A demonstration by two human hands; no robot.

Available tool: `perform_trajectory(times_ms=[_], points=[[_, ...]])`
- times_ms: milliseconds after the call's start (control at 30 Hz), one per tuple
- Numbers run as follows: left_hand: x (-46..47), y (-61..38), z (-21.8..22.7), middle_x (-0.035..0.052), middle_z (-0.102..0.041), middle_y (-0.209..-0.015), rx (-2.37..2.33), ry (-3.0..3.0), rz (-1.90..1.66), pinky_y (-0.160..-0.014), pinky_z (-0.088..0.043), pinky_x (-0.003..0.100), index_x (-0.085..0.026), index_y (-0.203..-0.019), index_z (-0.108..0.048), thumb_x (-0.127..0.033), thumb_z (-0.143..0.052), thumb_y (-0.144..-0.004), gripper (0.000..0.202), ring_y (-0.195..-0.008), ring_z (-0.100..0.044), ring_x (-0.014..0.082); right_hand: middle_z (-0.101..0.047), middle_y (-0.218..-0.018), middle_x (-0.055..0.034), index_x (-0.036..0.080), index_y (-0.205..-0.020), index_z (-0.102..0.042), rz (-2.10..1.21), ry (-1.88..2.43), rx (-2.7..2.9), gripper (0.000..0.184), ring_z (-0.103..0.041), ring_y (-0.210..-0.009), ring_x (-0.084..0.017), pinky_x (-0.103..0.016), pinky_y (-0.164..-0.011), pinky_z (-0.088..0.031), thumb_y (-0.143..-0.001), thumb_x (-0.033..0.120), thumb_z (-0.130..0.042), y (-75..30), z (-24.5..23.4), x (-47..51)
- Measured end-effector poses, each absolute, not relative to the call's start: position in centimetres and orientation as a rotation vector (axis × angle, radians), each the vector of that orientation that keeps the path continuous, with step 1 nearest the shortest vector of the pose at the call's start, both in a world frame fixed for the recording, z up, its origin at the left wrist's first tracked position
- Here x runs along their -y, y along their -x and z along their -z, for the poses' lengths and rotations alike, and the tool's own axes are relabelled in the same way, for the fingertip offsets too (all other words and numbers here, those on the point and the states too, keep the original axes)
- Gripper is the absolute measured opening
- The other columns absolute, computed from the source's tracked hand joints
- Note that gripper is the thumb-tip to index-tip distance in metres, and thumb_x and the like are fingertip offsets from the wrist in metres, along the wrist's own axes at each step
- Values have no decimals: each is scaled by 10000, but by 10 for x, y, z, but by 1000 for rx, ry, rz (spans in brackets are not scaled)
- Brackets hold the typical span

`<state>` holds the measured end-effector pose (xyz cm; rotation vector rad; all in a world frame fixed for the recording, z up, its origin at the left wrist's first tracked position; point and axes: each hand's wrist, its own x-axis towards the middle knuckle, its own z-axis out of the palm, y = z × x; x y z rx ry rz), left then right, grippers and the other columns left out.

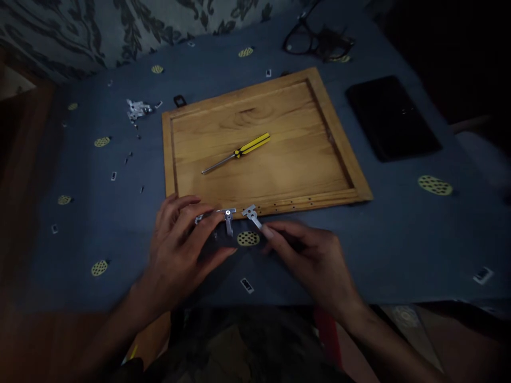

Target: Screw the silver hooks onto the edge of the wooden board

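Observation:
A shallow wooden tray-like panel [343,159] lies on a blue cloth, with a yellow-and-black handled screwdriver [238,152] lying on it. At the panel's near edge my left hand [179,250] pinches a small silver metal bracket [228,218] with a screw in it. My right hand [311,255] pinches the end of a second small silver bracket [251,214] just right of the first. Both brackets sit close to the panel's near rim, which has a row of small holes.
A pile of silver metal parts [138,109] and scattered small pieces lie at the left on the blue cloth [399,239]. Black-framed glasses [315,42] lie at the back, a black flat case [393,117] at the right. The room is dim.

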<state>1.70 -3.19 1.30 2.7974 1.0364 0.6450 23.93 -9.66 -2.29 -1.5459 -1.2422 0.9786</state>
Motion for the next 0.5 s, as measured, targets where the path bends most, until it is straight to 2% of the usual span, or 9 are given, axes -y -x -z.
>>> perform_trajectory(times_ms=[200,500], points=[[36,-6,-8,99,-688,-1190,-1119,-2734,-694,-1083,-509,578,-239,-1289,-584,-324,-746,-960,377,-1232,-596,325,-774,-648,11,226,-897,-829,-1115,1568,1211,186,-735,-600,-148,-232,-572,-538,-905,356,-697,-234,24,94],[43,-8,-3,125,-681,-1219,-1117,-2702,-691,-1101,-481,576,-200,-1285,-589,-369,-737,-960,395,-1235,-579,334,-741,-627,3,198,-922,-808,-1234,1504,1132,233,-728,-607,-151,-246,-614,-574,-902,407,-707,-232,23,91]])
